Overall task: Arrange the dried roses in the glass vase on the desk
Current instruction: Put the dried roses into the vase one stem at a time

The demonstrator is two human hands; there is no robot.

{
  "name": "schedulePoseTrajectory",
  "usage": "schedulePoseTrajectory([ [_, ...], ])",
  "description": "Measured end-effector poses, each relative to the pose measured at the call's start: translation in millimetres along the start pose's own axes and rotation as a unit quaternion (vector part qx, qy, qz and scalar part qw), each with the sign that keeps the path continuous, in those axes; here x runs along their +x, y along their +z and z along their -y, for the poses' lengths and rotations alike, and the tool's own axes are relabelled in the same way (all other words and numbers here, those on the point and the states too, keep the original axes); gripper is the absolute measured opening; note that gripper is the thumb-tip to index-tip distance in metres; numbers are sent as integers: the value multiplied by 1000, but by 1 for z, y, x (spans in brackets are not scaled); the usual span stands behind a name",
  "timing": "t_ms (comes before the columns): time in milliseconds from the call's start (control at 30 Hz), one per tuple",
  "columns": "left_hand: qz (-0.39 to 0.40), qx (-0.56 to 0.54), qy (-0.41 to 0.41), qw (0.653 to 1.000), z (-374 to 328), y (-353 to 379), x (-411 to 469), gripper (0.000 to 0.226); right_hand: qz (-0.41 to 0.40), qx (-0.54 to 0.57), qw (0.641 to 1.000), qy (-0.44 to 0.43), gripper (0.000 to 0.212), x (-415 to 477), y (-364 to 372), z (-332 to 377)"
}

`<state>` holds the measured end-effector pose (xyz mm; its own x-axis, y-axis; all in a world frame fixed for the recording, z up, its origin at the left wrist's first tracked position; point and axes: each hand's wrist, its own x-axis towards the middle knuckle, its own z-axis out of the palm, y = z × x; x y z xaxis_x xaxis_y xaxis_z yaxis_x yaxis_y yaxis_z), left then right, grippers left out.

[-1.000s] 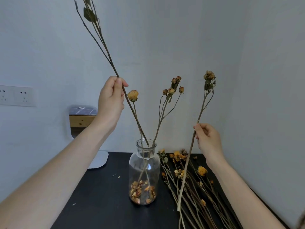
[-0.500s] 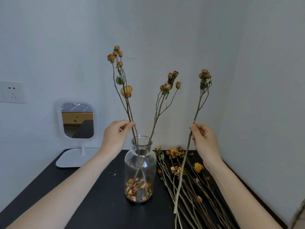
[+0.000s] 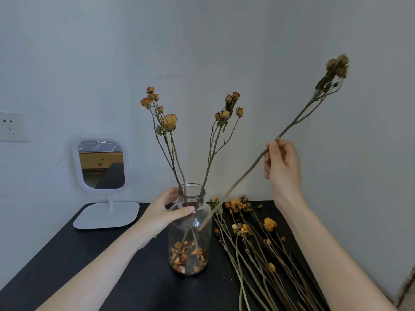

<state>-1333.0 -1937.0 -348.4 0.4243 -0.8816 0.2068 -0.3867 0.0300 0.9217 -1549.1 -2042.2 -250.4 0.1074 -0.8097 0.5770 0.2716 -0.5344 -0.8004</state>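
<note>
Left hand (image 3: pixel 165 212) grips the vase (image 3: pixel 190 232) holding 2 sprays; right hand (image 3: pixel 281 164) grasps 1 stem (image 3: pixel 298 116).

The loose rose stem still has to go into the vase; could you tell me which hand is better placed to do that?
The right hand: it already pinches the rose stem, while the left hand grips the vase neck.

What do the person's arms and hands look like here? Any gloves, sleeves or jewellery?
Both are bare. The left hand and right hand wear no gloves, and no rings show on the fingers in view. Neither wrist carries a watch or bracelet. Both forearms are uncovered as far as the bottom edge of the picture, so no sleeve shows. The nails that can be seen look short and unpainted.
</note>
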Motion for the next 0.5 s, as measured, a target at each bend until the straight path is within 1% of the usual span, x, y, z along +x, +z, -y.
schedulePoseTrajectory([
  [100,25,-9,2,1000,-2,9,2,63,-11,22,999,-24,20,7,7,13],
  [200,5,-16,6,1000,-3,16,2,67,-24,27,998,-49,20,11,12,18],
  [267,-13,-9,17,1000,-4,20,2,63,-27,29,997,-60,21,12,16,18],
  [400,-64,41,54,996,-4,28,5,44,-49,41,996,-63,22,16,17,18],
  [500,-85,111,53,989,-2,29,11,43,-58,35,995,-68,22,20,16,14],
])
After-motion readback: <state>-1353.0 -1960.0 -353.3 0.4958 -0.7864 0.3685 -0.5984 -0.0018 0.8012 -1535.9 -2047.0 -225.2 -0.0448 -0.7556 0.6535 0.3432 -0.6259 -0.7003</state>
